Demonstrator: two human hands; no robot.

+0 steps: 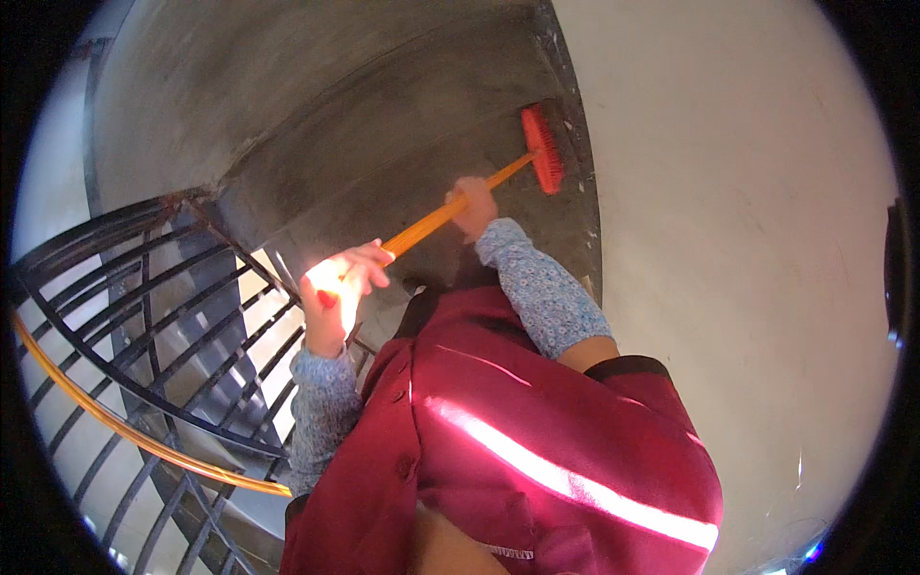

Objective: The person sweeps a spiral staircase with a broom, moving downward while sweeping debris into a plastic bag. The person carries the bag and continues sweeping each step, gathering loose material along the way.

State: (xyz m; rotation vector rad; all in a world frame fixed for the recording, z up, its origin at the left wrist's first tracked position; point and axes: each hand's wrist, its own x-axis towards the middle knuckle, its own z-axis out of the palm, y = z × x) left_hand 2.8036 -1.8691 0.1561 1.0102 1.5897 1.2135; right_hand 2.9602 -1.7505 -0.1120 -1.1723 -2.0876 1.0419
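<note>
A broom spans the view before me, its orange handle (424, 228) slanting up to the right. At the far end, the red broom head (543, 149) rests on the dark floor close to the foot of the wall. My right hand (474, 206) is closed around the handle partway down, below the head. Nearer my body, my left hand (339, 291) holds the upper part of the handle, with bright sunlight on its back. A small red end piece (327, 299) shows at this hand. Blue patterned sleeve covers are on both forearms.
To the left runs a black metal railing (151, 316), with a yellow-brown handrail (154, 449) curving below it. A pale wall (726, 237) rises on the right, edged by a dark baseboard (581, 144). Grey concrete floor (323, 158) with step-like edges lies ahead.
</note>
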